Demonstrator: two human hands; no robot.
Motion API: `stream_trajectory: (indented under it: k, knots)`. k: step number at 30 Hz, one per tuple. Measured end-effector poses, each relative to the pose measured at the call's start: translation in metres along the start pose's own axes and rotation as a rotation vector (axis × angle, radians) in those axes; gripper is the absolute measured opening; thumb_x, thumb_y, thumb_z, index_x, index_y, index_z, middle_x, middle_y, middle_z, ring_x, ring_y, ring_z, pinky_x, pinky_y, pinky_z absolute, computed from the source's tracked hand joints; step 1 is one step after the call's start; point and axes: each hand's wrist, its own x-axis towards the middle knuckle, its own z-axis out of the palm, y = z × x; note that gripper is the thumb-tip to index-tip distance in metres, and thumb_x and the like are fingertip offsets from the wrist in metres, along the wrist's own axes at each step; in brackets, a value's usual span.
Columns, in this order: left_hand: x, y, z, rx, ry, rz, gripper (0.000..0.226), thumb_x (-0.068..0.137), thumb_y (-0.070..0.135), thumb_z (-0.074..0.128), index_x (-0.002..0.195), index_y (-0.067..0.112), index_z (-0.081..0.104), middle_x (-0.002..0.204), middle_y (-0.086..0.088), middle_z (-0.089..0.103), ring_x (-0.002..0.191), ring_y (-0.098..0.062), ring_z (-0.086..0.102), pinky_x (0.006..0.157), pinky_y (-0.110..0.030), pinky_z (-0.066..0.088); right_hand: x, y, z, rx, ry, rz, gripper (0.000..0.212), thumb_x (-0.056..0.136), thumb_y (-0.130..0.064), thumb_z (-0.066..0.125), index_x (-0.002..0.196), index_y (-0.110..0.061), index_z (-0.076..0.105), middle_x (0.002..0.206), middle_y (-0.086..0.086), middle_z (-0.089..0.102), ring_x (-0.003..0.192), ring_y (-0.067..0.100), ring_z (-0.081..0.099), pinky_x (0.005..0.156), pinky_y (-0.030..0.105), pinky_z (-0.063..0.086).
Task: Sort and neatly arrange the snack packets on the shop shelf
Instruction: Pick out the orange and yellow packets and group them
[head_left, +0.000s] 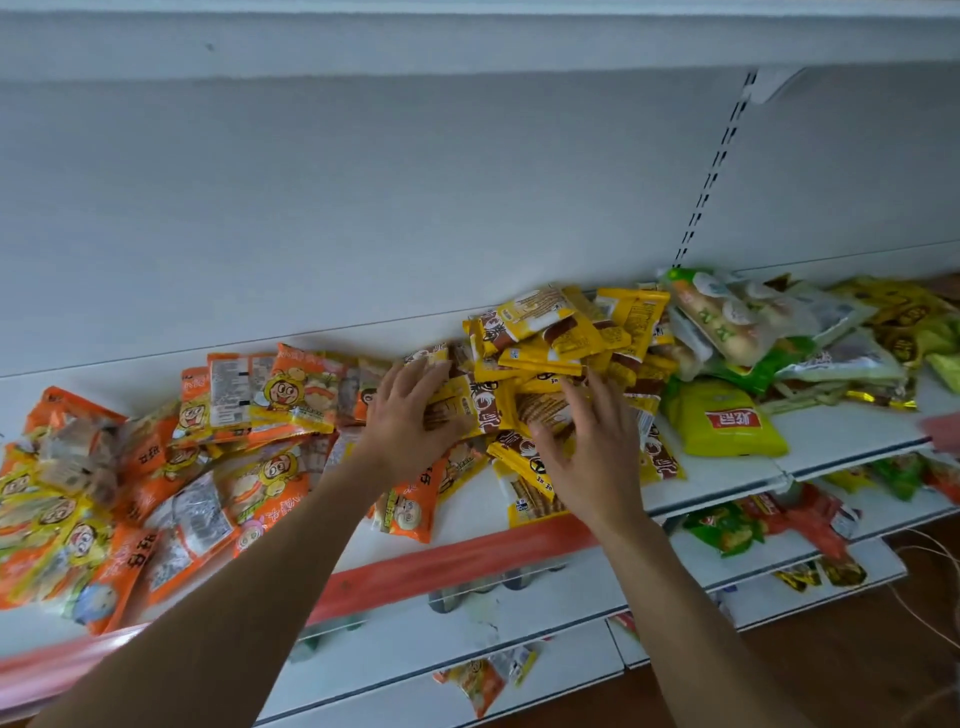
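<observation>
A heap of yellow-and-brown snack packets lies mid-shelf on the white shelf. My left hand rests flat on the heap's left side, fingers spread and straight. My right hand lies over the front of the same heap, fingers spread across a yellow packet showing ridged biscuits. Orange-and-yellow packets with cartoon faces sprawl in a loose pile to the left. Neither hand visibly grips a packet.
To the right lie a lime-green packet, clear bags of pale round snacks and more yellow and green packets. A red price strip edges the shelf front. Lower shelves hold scattered packets. A slotted upright runs up the back panel.
</observation>
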Motion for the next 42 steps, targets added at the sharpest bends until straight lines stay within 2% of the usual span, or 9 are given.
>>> stream_trajectory:
  k: [3, 5, 8, 16, 21, 25, 30, 34, 42]
  knots:
    - [0.011, 0.002, 0.007, 0.104, -0.100, 0.013, 0.095, 0.077, 0.083, 0.041, 0.154, 0.039, 0.006, 0.164, 0.006, -0.003, 0.150, -0.018, -0.010, 0.119, -0.046, -0.010, -0.006, 0.008, 0.013, -0.071, -0.024, -0.009, 0.063, 0.095, -0.055, 0.047, 0.143, -0.016, 0.047, 0.158, 0.013, 0.027, 0.149, 0.034, 0.014, 0.119, 0.054, 0.014]
    - [0.019, 0.011, 0.015, 0.081, -0.136, 0.009, 0.102, 0.071, 0.084, 0.035, 0.154, 0.036, 0.002, 0.164, 0.004, -0.005, 0.150, -0.018, -0.009, 0.118, -0.045, -0.008, -0.009, 0.009, 0.019, -0.059, 0.003, -0.005, 0.067, 0.092, -0.059, 0.042, 0.141, -0.014, 0.051, 0.157, 0.013, 0.030, 0.148, 0.035, 0.017, 0.118, 0.055, 0.016]
    - [0.031, 0.028, 0.033, 0.049, -0.092, -0.069, 0.108, 0.070, 0.087, 0.029, 0.155, 0.029, -0.002, 0.164, 0.004, -0.009, 0.149, -0.020, -0.012, 0.119, -0.045, -0.007, -0.009, 0.013, 0.025, -0.056, 0.032, 0.001, 0.069, 0.091, -0.062, 0.038, 0.137, -0.014, 0.055, 0.155, 0.013, 0.034, 0.147, 0.035, 0.022, 0.116, 0.057, 0.021]
    - [0.043, 0.054, 0.067, -0.015, 0.092, -0.213, 0.106, 0.078, 0.084, 0.034, 0.156, 0.022, -0.003, 0.164, 0.001, -0.005, 0.150, -0.022, -0.010, 0.119, -0.048, -0.006, -0.005, 0.017, 0.033, -0.037, 0.052, 0.037, 0.057, 0.089, -0.053, 0.056, 0.135, -0.018, 0.055, 0.156, 0.008, 0.034, 0.148, 0.031, 0.021, 0.118, 0.054, 0.017]
    - [0.035, 0.060, 0.064, -0.155, 0.255, -0.106, 0.104, 0.078, 0.078, 0.049, 0.153, 0.035, -0.009, 0.164, 0.001, -0.003, 0.151, -0.023, -0.002, 0.118, -0.053, 0.004, -0.003, 0.021, 0.030, -0.053, 0.021, 0.037, 0.059, 0.088, -0.055, 0.053, 0.136, -0.020, 0.054, 0.156, 0.006, 0.032, 0.148, 0.031, 0.017, 0.119, 0.054, 0.014]
    - [0.033, 0.062, 0.064, -0.107, 0.215, -0.090, 0.095, 0.076, 0.084, 0.041, 0.152, 0.044, -0.002, 0.164, 0.003, -0.005, 0.150, -0.024, -0.007, 0.117, -0.056, 0.001, 0.003, 0.031, 0.026, -0.139, 0.006, 0.027, 0.059, 0.089, -0.060, 0.051, 0.136, -0.024, 0.052, 0.156, 0.002, 0.032, 0.147, 0.034, 0.018, 0.118, 0.056, 0.012]
    - [0.036, 0.071, 0.076, -0.074, 0.175, -0.087, 0.093, 0.074, 0.087, 0.032, 0.151, 0.046, 0.000, 0.164, 0.005, -0.004, 0.150, -0.023, -0.010, 0.117, -0.056, -0.005, 0.007, 0.042, 0.026, -0.140, 0.024, 0.023, 0.060, 0.088, -0.060, 0.054, 0.137, -0.025, 0.051, 0.156, 0.001, 0.034, 0.146, 0.035, 0.021, 0.117, 0.057, 0.014]
    - [0.043, 0.081, 0.085, -0.087, 0.172, -0.078, 0.092, 0.075, 0.086, 0.032, 0.151, 0.046, 0.000, 0.164, 0.005, -0.004, 0.150, -0.023, -0.011, 0.116, -0.056, -0.007, 0.011, 0.053, 0.023, -0.143, 0.019, 0.039, 0.062, 0.088, -0.059, 0.056, 0.139, -0.025, 0.049, 0.157, 0.001, 0.031, 0.148, 0.034, 0.018, 0.119, 0.056, 0.011]
    - [0.056, 0.097, 0.101, -0.087, 0.166, -0.059, 0.090, 0.077, 0.087, 0.030, 0.151, 0.045, -0.002, 0.164, 0.003, -0.005, 0.149, -0.024, -0.013, 0.115, -0.056, -0.011, 0.017, 0.071, 0.017, -0.158, 0.006, 0.062, 0.066, 0.089, -0.061, 0.046, 0.144, -0.025, 0.042, 0.160, 0.000, 0.026, 0.149, 0.032, 0.012, 0.120, 0.053, 0.005]
